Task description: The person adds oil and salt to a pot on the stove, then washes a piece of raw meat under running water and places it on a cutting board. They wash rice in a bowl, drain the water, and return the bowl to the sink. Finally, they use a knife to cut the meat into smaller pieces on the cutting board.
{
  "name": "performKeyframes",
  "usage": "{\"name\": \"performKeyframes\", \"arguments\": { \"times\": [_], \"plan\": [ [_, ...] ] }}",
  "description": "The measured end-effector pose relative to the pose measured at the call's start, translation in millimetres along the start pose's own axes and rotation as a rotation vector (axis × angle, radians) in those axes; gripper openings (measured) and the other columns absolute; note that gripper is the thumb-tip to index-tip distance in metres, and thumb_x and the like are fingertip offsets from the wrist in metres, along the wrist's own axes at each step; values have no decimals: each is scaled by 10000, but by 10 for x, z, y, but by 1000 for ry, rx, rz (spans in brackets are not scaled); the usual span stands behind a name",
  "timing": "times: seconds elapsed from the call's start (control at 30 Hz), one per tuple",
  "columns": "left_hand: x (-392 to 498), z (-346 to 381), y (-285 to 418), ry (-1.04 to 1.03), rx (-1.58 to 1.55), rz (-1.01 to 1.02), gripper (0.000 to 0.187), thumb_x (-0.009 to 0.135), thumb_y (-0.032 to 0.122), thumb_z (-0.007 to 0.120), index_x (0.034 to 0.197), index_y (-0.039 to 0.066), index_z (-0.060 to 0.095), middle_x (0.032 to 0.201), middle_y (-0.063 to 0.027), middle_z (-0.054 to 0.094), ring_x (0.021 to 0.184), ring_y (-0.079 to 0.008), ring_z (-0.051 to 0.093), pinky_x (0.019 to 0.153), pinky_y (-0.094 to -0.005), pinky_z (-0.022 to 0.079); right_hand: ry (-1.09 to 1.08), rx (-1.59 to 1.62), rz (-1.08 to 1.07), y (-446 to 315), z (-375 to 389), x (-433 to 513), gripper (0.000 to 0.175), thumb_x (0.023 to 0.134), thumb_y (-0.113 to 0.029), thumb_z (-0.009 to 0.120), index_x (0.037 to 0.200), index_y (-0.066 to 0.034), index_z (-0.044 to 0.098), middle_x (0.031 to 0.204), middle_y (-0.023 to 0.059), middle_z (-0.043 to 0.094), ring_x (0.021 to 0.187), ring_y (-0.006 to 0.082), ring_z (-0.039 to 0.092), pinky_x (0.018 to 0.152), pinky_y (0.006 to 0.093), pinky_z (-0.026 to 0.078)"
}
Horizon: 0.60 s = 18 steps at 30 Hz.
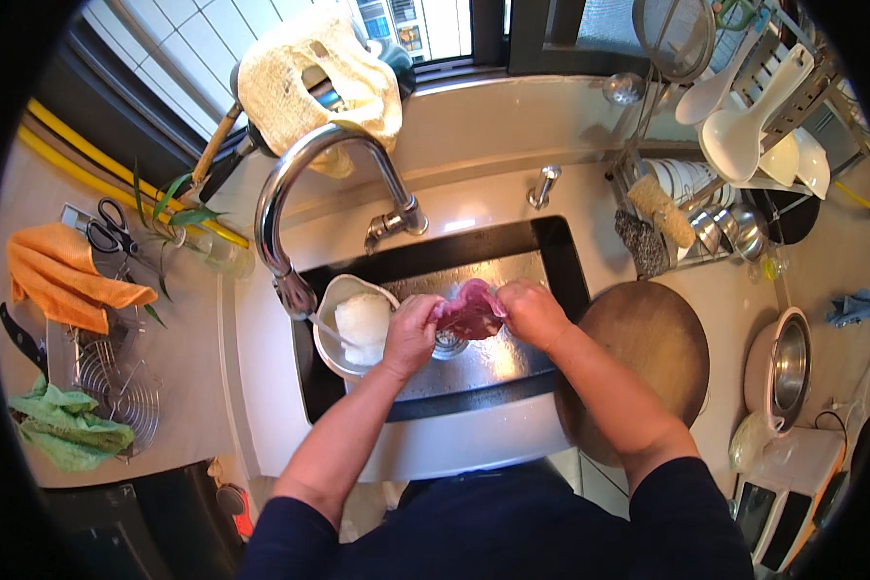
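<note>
A piece of raw red meat (471, 312) stretches between my two hands above the metal sink (507, 362). My left hand (412, 335) grips its left end, and my right hand (531, 313) is closed on its right end. Partly behind the meat, the sink's drain shows below. Left of my left hand, a pale bowl (326, 341) stands in the sink with a white mass (362, 326) inside. The chrome faucet (283, 188) arches over the sink's left side, its spout above the bowl, and a thin stream of water runs into the bowl.
A round wooden board (645, 348) lies right of the sink, partly under my right forearm. Behind it stands a dish rack (696, 246) with bowls and ladles. On the left counter are an orange cloth (72, 268), scissors (109, 228), a wire rack (119, 391) and a green cloth (72, 428).
</note>
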<state>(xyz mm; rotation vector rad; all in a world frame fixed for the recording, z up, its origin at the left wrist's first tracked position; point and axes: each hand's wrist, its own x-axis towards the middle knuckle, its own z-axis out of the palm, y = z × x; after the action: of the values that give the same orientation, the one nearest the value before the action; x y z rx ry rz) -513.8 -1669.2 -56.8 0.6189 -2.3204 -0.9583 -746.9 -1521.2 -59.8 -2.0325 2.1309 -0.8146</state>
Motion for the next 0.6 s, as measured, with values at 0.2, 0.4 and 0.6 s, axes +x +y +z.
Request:
{"name": "performKeyframes", "arguments": {
  "times": [0.2, 0.4, 0.6],
  "plan": [
    [-152, -61, 125, 21, -63, -13, 143, 1007, 19, 618, 1098, 37, 727, 1044, -160, 750, 976, -364, 721, 891, -442, 570, 26, 106, -94, -155, 120, -162, 158, 746, -148, 796, 828, -60, 694, 855, 188, 709, 858, 387, 707, 792, 495, 581],
    [-111, -258, 232, 74, 48, -137, 171, 1059, 39, 596, 1167, 9, 725, 1024, -137, 760, 968, -277, 732, 906, -378, 567, 89, -11, 39, -425, 8, -274, 65, 808, -138, 706, 821, -79, 683, 864, 146, 729, 857, 348, 717, 759, 467, 593],
    [158, -508, 1034, 94, -202, -100, 161, 1054, 72, 665, 1175, -19, 721, 1056, -67, 749, 964, -157, 701, 884, -293, 555, 315, 97, 234, -625, -807, -575, 134, 824, -204, 730, 816, -95, 654, 838, 137, 708, 850, 349, 704, 744, 498, 559]
  ]
}}
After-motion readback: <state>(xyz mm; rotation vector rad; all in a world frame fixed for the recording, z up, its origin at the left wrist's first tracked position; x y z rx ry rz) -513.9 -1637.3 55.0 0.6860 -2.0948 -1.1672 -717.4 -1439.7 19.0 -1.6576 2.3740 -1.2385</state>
